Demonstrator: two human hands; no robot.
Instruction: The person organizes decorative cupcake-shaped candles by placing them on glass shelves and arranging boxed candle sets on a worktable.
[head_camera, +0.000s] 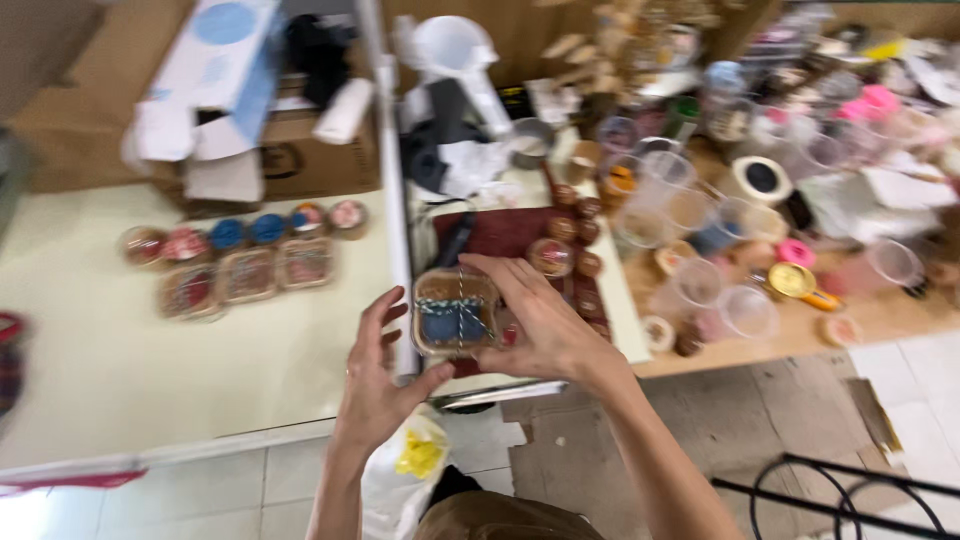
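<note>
Clear plastic forms the small square box (457, 312), tied with striped twine over a blue filling, which sits between both hands just below frame centre. The left hand (378, 375) cups its seven o'clock corner with fingers spread; the right hand (540, 325) curls around its three o'clock side. Similar packed boxes (245, 272) lie on the cream table (120, 370) toward nine o'clock; empty plastic cups (690, 250) crowd two o'clock.

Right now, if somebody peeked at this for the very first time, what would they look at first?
Probably the small clear box tied with striped string, held in the middle between the left hand and right hand. Next, the colourful little packed tubs in rows on the pale table to the left. Then the jumble of clear plastic cups on the right.
</note>
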